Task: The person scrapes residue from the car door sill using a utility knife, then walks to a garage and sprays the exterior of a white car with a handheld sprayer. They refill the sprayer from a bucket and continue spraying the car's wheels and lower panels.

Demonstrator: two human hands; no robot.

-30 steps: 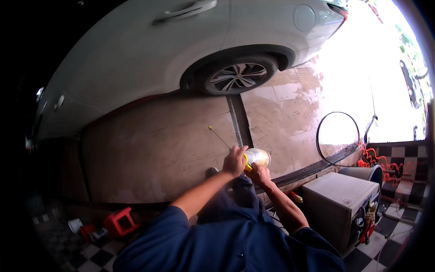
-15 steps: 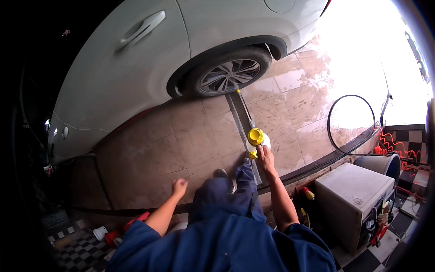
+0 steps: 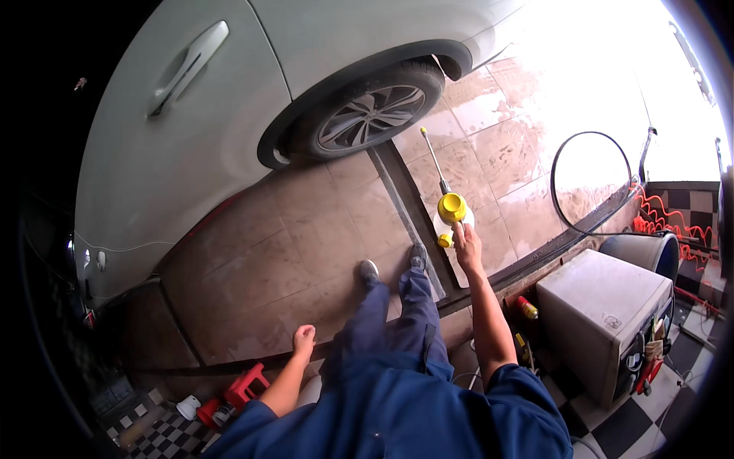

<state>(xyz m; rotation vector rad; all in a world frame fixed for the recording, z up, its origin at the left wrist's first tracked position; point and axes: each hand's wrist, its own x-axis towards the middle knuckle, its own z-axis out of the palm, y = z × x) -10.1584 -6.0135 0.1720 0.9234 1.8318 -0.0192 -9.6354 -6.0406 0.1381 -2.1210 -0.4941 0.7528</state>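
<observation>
Head view: right hand [image 3: 466, 239] grips yellow-capped sprayer [image 3: 451, 210]; left hand [image 3: 303, 339] hangs fisted, empty.

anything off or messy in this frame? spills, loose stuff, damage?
The tiled floor near the rear wheel is wet and streaked. A black hose lies in a loose loop across it. The right hand holds a yellow-capped sprayer; the left hand is a fist holding nothing. No damage shows on the white car.
</observation>
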